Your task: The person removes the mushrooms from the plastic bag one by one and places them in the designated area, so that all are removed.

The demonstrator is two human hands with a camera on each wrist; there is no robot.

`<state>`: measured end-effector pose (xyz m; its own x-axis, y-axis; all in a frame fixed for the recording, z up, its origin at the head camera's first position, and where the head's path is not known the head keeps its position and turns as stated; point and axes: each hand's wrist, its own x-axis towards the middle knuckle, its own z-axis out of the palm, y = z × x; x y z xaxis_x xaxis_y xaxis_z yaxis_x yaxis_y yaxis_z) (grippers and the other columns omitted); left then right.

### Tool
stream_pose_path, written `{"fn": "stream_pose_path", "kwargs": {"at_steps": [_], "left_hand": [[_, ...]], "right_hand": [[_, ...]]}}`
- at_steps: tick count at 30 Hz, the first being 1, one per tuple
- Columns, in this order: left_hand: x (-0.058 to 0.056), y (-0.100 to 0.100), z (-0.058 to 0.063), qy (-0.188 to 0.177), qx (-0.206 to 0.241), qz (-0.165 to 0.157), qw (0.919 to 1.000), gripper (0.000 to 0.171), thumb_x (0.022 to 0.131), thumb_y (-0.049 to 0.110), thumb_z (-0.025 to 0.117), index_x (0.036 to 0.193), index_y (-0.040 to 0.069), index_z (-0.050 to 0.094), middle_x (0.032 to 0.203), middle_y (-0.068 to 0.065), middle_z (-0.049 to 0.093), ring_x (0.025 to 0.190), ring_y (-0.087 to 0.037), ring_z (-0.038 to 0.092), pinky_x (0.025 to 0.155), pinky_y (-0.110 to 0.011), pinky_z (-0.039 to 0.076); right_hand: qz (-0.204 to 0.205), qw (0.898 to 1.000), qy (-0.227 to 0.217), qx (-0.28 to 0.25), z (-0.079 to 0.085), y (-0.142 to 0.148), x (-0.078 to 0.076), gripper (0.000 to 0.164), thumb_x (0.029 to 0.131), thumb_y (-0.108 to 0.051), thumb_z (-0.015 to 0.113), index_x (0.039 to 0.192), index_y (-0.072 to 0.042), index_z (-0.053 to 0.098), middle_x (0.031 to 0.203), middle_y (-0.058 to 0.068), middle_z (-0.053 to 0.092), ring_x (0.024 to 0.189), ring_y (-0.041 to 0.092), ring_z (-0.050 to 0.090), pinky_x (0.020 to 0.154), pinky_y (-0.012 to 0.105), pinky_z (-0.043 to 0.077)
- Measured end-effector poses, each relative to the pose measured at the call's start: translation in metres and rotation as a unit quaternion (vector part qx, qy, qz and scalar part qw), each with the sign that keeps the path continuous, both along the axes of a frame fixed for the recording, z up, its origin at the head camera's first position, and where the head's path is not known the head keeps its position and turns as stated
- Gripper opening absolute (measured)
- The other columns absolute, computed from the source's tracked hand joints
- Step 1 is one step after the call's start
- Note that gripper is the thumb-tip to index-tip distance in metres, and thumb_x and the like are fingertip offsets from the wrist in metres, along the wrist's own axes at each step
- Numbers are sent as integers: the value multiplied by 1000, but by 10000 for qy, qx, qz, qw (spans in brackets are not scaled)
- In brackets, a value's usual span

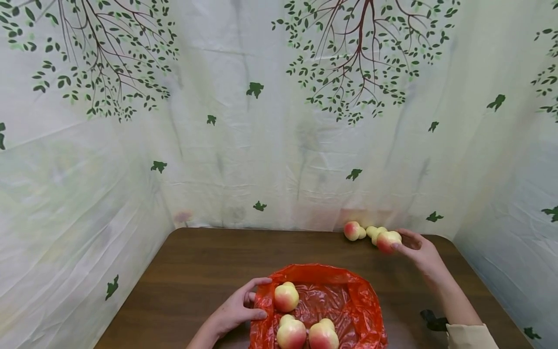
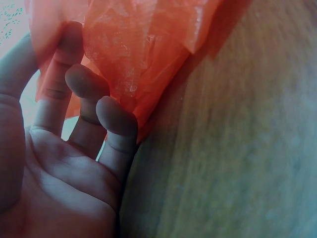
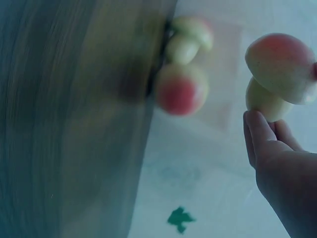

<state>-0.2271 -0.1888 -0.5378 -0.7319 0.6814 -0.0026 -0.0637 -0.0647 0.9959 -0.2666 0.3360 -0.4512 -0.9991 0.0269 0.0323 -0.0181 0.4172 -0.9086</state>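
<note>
A red plastic bag (image 1: 320, 271) lies with its mouth spread wide. Inside are several pale yellow fruits (image 1: 286, 297) with a red blush, peach-like, each with a smaller round lobe. My left hand (image 1: 237, 308) grips the bag's left side; the left wrist view has its fingers (image 2: 116, 116) curled against the thin red plastic. At the table's back right, my right hand (image 1: 414, 248) pinches another such two-lobed fruit (image 1: 388, 241) between thumb and fingers. In the right wrist view, the fingertips are at the pale lobe of this held fruit (image 3: 282, 69).
More of these fruits (image 1: 352, 231) sit by the table's back edge, left of my right hand. A dark strap-like thing (image 1: 433, 320) lies near the right forearm. Leaf-printed curtains (image 1: 279, 145) surround the brown wooden table (image 1: 209, 257) at the back and sides.
</note>
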Motion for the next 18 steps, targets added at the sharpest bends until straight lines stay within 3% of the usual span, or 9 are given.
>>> {"fn": "stream_pose_path", "kwargs": {"at_steps": [6,11,13,16,18], "left_hand": [[0,0,-1,27,-8,26,10000,72,101,5,69,162,2,31,106,0,79,95,-10,76,79,-27,63],[0,-1,0,35,-61,51,10000,71,101,6,70,162,3,32,106,0,78,94,-10,76,78,-27,63],[1,0,0,37,-64,48,10000,71,101,6,70,162,3,32,106,0,78,95,-10,76,78,-27,63],[1,0,0,50,-46,33,10000,72,101,6,70,162,2,31,107,0,79,96,-10,76,79,-27,63],[0,1,0,59,-26,36,10000,72,101,6,70,162,2,31,107,0,79,96,-10,76,80,-27,63]], "right_hand": [[-134,9997,-158,117,-13,22,-15,79,105,-40,66,162,4,33,164,31,39,106,-22,44,104,30,47],[-156,9994,-219,215,-21,33,-25,81,105,-39,67,162,6,32,164,32,39,107,-20,43,91,12,44],[-150,9991,-290,265,-25,37,-30,81,105,-40,67,162,6,32,164,32,39,107,-19,44,89,11,43],[-70,9985,-369,396,-29,44,-38,82,106,-39,65,161,9,30,164,36,38,126,8,57,107,32,49],[5,9981,-384,481,-31,49,-44,81,107,-37,64,160,13,29,163,38,37,139,32,53,116,52,43]]}}
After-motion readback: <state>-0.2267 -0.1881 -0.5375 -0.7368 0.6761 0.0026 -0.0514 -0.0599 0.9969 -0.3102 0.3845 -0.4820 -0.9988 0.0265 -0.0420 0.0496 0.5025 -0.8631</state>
